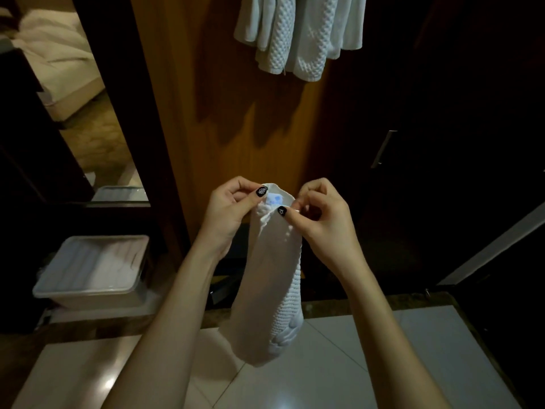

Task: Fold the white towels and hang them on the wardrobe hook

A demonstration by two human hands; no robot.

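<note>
In the head view, several white towels [300,33] already hang against the wooden wardrobe panel [206,98] at the top of the frame; the hook itself is out of sight above. One more towel [274,276], folded into a narrow strip, is in the air in front of the panel, so by my reading folding is about finished on this piece and hanging it is left. The left hand [233,208] and the right hand [321,219] both pinch its top edge, thumbs close either side of a small label [274,199]. Its long axis runs near vertical, the held end up, the loose end pointing down over the tiled floor [339,373]. A clear tub [47,287] at lower left seems to hold more white cloth.
</note>
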